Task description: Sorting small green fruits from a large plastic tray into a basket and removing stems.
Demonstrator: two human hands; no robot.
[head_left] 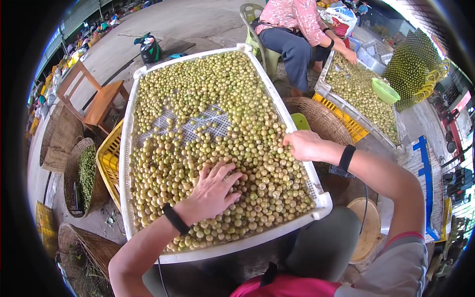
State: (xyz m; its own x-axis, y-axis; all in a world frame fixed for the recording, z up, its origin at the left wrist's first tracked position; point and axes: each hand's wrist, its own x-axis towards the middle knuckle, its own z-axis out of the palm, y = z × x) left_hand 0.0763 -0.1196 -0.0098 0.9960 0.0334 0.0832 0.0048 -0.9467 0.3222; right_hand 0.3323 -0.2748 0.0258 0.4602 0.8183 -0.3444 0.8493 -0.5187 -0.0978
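A white plastic mesh tray (323,209) stands before me, spread with small round yellow-green fruits (178,163) that look like Indian gooseberries. Its perforated floor shows through a gap towards the middle. My left hand (215,189) lies palm down on the fruits near the tray's front half, its fingers apart. At the right rim, my right hand (306,144) has its fingers curled in over the fruits. Whether a fruit is between those fingertips is hidden. Both wrists wear black straps.
Beyond the right rim stand a wicker basket (319,115) and a second fruit tray (360,100), where a seated person (293,33) works. A green bowl (386,91) rests on that tray. To the left are a yellow crate (107,163), a wooden chair (100,104) and several baskets.
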